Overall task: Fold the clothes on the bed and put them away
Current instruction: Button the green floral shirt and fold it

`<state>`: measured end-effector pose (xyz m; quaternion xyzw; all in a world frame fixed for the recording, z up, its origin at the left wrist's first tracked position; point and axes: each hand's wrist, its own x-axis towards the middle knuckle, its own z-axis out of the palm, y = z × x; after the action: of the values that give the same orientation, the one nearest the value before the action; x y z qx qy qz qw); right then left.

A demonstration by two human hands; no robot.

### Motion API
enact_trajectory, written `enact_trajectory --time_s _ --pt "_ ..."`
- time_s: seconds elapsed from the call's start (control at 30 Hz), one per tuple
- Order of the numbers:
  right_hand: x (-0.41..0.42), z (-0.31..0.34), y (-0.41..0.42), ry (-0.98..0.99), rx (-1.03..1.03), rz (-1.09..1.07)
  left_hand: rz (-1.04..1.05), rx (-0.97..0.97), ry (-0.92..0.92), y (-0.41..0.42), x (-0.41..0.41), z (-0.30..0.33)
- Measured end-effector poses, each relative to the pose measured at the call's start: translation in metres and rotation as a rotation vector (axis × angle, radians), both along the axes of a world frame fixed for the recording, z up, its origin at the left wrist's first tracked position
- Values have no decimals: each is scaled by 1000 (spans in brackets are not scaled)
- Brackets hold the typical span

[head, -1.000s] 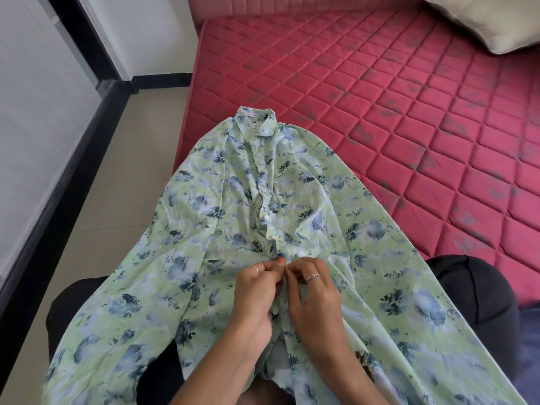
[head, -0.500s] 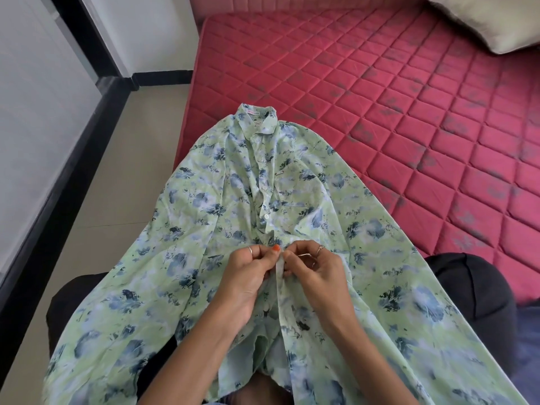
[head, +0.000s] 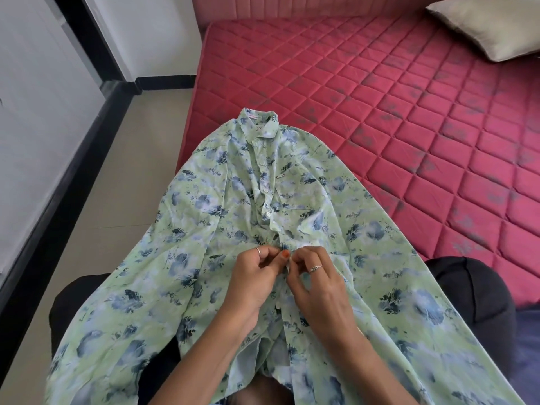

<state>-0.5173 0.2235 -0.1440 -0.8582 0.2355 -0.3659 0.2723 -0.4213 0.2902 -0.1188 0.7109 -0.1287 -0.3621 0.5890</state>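
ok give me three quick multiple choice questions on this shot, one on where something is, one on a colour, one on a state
1. Where does the shirt's collar lie?
A. on the floor
B. on the mattress
C. on the pillow

2. What colour is the quilted mattress?
A. red
B. grey
C. white

3. What are the two hands doing?
A. resting flat on the mattress
B. pinching the shirt's front placket
C. holding the pillow

Key: 1 B, the collar sits on the mattress near its corner, while the pillow is far off at the upper right. 2 A, the diamond-stitched surface is red. 3 B, the left hand and right hand meet fingertip to fingertip on the floral shirt along its buttoned front.
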Motion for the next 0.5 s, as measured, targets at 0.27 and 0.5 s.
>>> enact_trajectory --time_s 0.27,0.5 --pt "13 13 2 -97 740 7 83 -102 131 -3 -1 -1" --pt "11 24 -14 -308 1661 150 -81 -67 55 1 12 2"
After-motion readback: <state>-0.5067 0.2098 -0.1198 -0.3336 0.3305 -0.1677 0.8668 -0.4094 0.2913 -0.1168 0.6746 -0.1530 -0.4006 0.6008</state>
